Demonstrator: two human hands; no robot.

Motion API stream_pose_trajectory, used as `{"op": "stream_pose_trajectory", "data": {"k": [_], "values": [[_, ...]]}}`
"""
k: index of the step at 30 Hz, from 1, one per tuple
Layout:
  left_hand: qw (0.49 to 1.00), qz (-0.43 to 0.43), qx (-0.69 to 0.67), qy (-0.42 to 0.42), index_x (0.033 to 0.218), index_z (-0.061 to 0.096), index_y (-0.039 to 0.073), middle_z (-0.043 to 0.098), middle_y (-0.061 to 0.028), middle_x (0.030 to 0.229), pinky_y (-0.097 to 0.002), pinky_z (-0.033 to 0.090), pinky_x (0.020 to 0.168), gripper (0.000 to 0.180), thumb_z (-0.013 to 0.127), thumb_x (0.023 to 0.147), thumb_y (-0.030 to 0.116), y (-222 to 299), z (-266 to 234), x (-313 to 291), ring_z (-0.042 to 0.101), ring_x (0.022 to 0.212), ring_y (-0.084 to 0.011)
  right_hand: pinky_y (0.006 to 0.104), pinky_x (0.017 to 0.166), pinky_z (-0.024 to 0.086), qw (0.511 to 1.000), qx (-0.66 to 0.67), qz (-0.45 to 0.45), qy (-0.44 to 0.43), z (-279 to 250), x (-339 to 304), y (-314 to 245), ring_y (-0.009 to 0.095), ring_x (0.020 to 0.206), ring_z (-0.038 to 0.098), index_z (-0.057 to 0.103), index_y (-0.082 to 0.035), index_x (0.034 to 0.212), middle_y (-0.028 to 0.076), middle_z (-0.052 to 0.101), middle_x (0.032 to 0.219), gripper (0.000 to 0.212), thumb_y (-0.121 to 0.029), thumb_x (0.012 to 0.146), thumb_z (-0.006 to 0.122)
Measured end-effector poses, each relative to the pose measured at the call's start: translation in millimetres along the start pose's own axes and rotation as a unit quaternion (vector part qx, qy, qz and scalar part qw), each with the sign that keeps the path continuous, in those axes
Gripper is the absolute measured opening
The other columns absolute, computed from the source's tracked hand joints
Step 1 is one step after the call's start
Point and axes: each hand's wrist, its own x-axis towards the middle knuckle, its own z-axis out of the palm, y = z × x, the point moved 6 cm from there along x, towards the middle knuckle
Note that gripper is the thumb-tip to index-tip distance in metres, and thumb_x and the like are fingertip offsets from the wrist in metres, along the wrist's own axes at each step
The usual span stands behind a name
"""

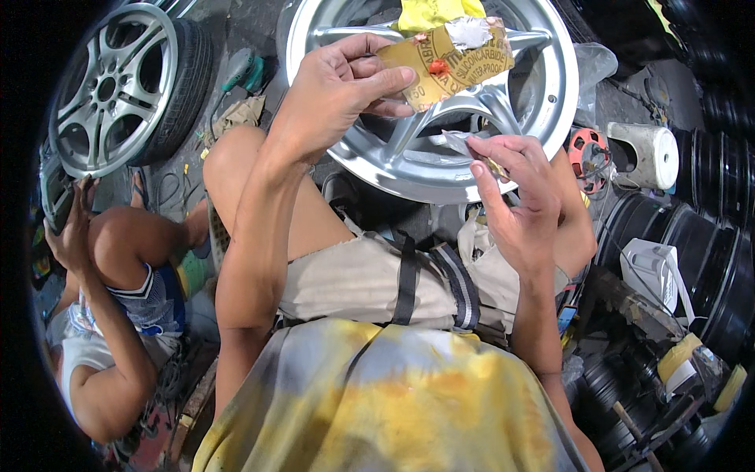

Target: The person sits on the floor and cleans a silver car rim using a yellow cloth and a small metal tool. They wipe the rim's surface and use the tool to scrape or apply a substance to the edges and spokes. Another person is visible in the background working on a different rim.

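Observation:
My left hand [334,90] pinches a worn sheet of sandpaper [432,82] by its left end. Its printed brown backing faces up, with a red spot and a pale patch on it. To the right and lower, my right hand [519,193] is closed on a small pale crumpled scrap [458,141], with a bit of yellow by the fingers; its material is unclear. Both hands are over a silver alloy wheel rim [393,169] in front of my knees. A bright yellow piece [432,11] shows at the rim's far side, partly behind the sandpaper.
At left, another person's hand [72,224] is by a second silver wheel [110,90] with a tire. A green-handled power tool [242,71] lies between the wheels. To the right are a red reel [588,160], a white cut container [649,156] and stacked black rims [708,252].

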Motion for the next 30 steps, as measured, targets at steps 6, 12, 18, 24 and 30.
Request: {"op": "stream_pose_trajectory", "data": {"k": [6, 12, 18, 24, 30], "values": [[1.0, 0.008, 0.002, -0.012, 0.124, 0.062, -0.002, 0.075, -0.0125, 0.108, -0.024, 0.064, 0.076, 0.035, 0.075, 0.096, 0.013, -2, 4, 0, 0.074, 0.088, -0.0143, 0.0316, 0.079, 0.053, 1.0, 0.012, 0.002, 0.024, 1, 7, -3, 0.021, 0.091, 0.068, 0.077, -0.006, 0.112, 0.011, 0.069, 0.101, 0.029, 0.005, 0.085, 0.075], [1.0, 0.007, 0.021, -0.019, 0.128, 0.058, -0.008, 0.072, -0.0146, 0.11, -0.0261, 0.066, 0.077, 0.039, 0.073, 0.096, 0.009, -1, 7, 0, 0.074, 0.094, -0.0171, 0.0315, 0.078, 0.053, 1.0, 0.006, -0.004, 0.013, 3, 12, -7, 0.021, 0.09, 0.068, 0.077, -0.006, 0.113, 0.011, 0.069, 0.1, 0.03, 0.005, 0.085, 0.075], [1.0, 0.014, 0.017, -0.02, 0.128, 0.058, -0.007, 0.072, -0.0147, 0.111, -0.026, 0.066, 0.077, 0.04, 0.073, 0.096, 0.01, 1, 9, -2, 0.073, 0.094, -0.0167, 0.0316, 0.077, 0.053, 1.0, -0.002, -0.006, 0.013, 5, 13, -5, 0.021, 0.089, 0.068, 0.077, -0.006, 0.113, 0.011, 0.068, 0.099, 0.03, 0.005, 0.085, 0.076], [0.999, 0.041, 0.009, -0.005, 0.124, 0.063, 0.0, 0.074, -0.0121, 0.109, -0.0246, 0.064, 0.078, 0.035, 0.075, 0.095, 0.014, -6, -3, 3, 0.074, 0.092, -0.0144, 0.0309, 0.078, 0.053, 0.999, 0.049, -0.008, 0.006, 8, 7, 2, 0.02, 0.09, 0.068, 0.077, -0.005, 0.112, 0.011, 0.068, 0.099, 0.029, 0.005, 0.085, 0.076], [0.985, 0.098, -0.049, 0.135, 0.115, 0.061, -0.002, 0.073, -0.0107, 0.094, -0.0201, 0.055, 0.064, 0.019, 0.069, 0.097, 0.002, 28, -55, 3, 0.069, 0.073, -0.0117, 0.0316, 0.081, 0.054, 0.99, 0.017, 0.047, -0.129, 26, -14, 35, 0.02, 0.091, 0.067, 0.077, -0.005, 0.11, 0.01, 0.068, 0.1, 0.026, -0.003, 0.084, 0.076]]}}
